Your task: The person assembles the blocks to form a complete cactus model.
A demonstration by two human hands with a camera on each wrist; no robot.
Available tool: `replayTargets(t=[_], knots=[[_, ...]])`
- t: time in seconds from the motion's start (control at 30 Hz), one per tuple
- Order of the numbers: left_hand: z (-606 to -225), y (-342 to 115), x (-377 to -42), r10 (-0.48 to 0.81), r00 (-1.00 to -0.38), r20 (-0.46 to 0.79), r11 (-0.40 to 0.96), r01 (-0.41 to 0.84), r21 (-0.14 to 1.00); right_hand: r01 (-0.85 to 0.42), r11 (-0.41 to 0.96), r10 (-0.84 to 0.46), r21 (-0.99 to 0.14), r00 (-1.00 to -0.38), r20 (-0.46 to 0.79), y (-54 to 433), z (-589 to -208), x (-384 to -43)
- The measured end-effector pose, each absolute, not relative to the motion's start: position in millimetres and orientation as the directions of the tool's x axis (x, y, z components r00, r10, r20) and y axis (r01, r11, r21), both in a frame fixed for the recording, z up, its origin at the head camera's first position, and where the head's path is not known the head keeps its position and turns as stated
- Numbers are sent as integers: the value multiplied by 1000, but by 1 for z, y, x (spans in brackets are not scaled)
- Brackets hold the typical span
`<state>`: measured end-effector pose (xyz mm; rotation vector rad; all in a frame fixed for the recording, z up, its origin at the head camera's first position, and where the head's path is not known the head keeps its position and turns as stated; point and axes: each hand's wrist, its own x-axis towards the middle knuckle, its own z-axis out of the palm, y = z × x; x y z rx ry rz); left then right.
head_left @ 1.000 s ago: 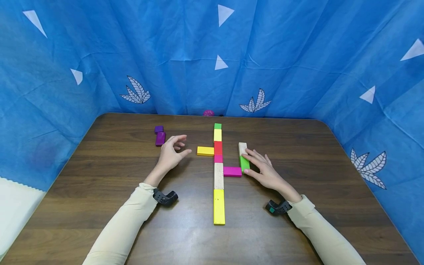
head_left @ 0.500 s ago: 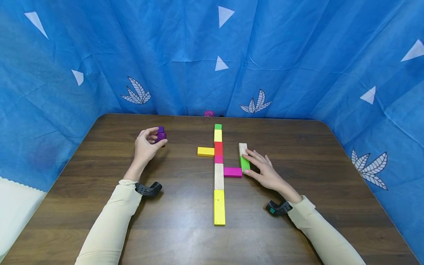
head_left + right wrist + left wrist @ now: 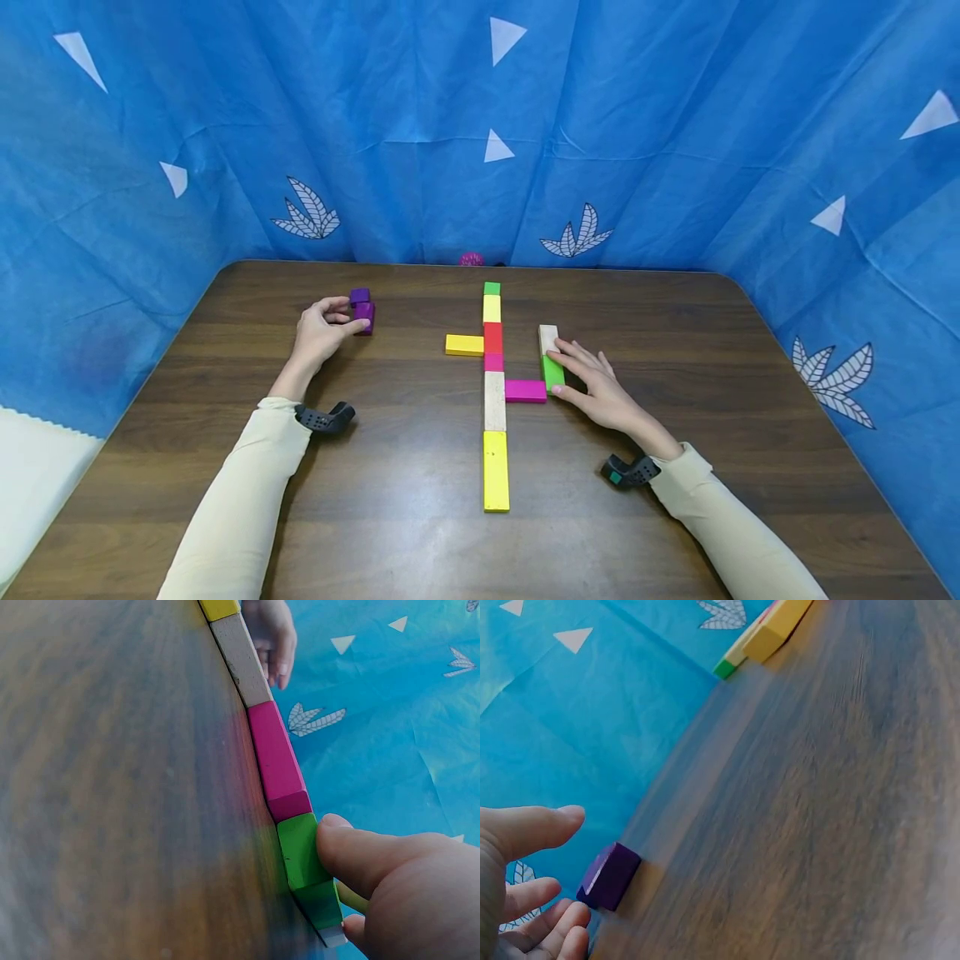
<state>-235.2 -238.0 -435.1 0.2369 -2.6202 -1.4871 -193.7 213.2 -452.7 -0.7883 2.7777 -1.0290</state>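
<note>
My left hand (image 3: pixel 318 329) is beside two purple blocks, a small one (image 3: pixel 360 295) and a longer one (image 3: pixel 365 312) in front of it. In the left wrist view its thumb and fingers are spread apart, with a purple block (image 3: pixel 609 877) just past the fingertips. My right hand (image 3: pixel 596 387) rests its fingertips on a green block (image 3: pixel 552 375) and the white block (image 3: pixel 548 336) behind it. The right wrist view shows the thumb against the green block (image 3: pixel 306 851), whose end meets a magenta block (image 3: pixel 277 757).
A straight row of blocks runs away from me: yellow (image 3: pixel 496 471), white (image 3: pixel 494 400), pink (image 3: pixel 493 362), red (image 3: pixel 492 337), yellow (image 3: pixel 491 308) and green (image 3: pixel 491 288). A yellow block (image 3: pixel 464 345) juts left and a magenta one (image 3: pixel 526 392) right. Behind the table hangs a blue curtain (image 3: pixel 420 192).
My left hand has moved left from near the middle, reached the purple blocks, then drawn slightly back. The right hand and the blocks have stayed in place.
</note>
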Motion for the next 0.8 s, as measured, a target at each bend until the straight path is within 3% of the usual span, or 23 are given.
replayTargets(t=[0.3,0.8], knots=[[-432,-242,-242,-75,-992,-105,527,-129,840,-437,642,-489,-630,-866,102,213,-453,-193],[-433,-246,-247,25,-995,-93,519,-66,852,-434,643,-488,-631,-867,98,213,-452,-193]])
